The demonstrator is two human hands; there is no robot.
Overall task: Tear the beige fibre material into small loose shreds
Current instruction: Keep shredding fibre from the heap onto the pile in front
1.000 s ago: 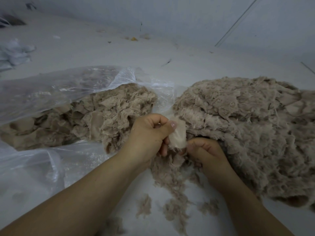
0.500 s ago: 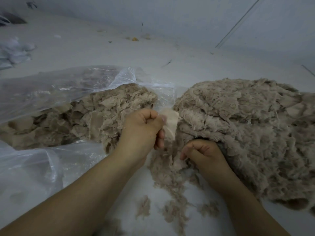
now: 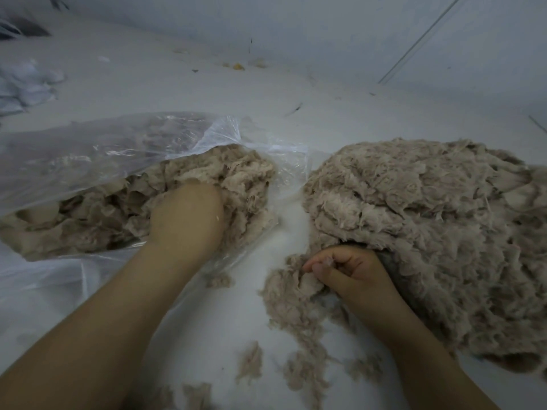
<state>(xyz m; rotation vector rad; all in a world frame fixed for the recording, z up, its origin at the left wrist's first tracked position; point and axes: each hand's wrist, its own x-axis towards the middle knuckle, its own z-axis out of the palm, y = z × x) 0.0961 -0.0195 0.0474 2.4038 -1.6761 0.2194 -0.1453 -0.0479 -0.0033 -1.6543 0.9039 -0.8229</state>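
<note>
1. A pale grey-white floor point(image 3: 296, 134) carries everything; it meets a plain pale wall point(image 3: 325, 31) along its far edge, and small yellow crumbs point(image 3: 236, 66) and dark flecks lie near that joint.
2. The large mound of beige fibre point(image 3: 429, 232) sits toward the floor's right side.
3. A clear plastic bag point(image 3: 103, 149) lies open on the left, holding more beige fibre pieces point(image 3: 112, 214).
4. The left hand point(image 3: 186, 214) reaches into the bag's mouth with its fingers buried in the fibre, so I cannot tell its grip.
5. The right hand point(image 3: 346, 270) is clenched at the mound's near edge, fingers curled round a tuft of the fibre.
6. Loose shreds point(image 3: 296, 335) are scattered on the floor between the 2 forearms, toward the near edge.
7. White crumpled material point(image 3: 23, 81) lies at the far left.
</note>
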